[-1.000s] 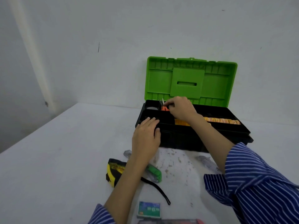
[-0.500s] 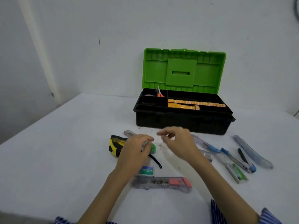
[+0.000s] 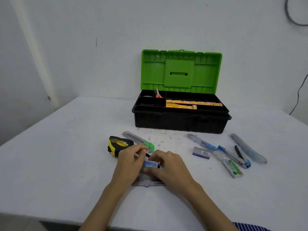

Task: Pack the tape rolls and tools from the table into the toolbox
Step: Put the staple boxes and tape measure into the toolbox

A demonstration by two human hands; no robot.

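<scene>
Toolbox (image 3: 180, 121) sits at the back of the white bench (image 3: 58, 155), green lid (image 3: 180, 71) upright against the wall, black tray showing. Orange-handled scissors (image 3: 157, 94) stand in a rear-left compartment; orange-yellow strips (image 3: 191, 103) lie along the long middle one.

Small blue-green box (image 3: 150, 164) is between both hands, near the bench front, well apart from the toolbox. Left hand (image 3: 130, 162) grip: fingers curled, pinching the box's left end. Right hand (image 3: 171, 169) grip: fingers curled over the box's right end and top, holding it. Under the hands a clear plastic case (image 3: 146, 182) lies flat, mostly hidden.

Yellow-black tape measure (image 3: 118, 145) just left of the left hand, its black strap partly hidden under the fingers. Green-tipped utility knife (image 3: 139, 140) lies diagonal behind the left hand.

Right side: small dark-blue box with barcode (image 3: 200, 153), blue-slider utility knife (image 3: 202, 142), another blue knife (image 3: 233, 156), green blade box (image 3: 232, 168), clear-sheathed cutter (image 3: 248, 148) farthest right. Striped sleeve (image 3: 250, 227) at the bottom edge.
</scene>
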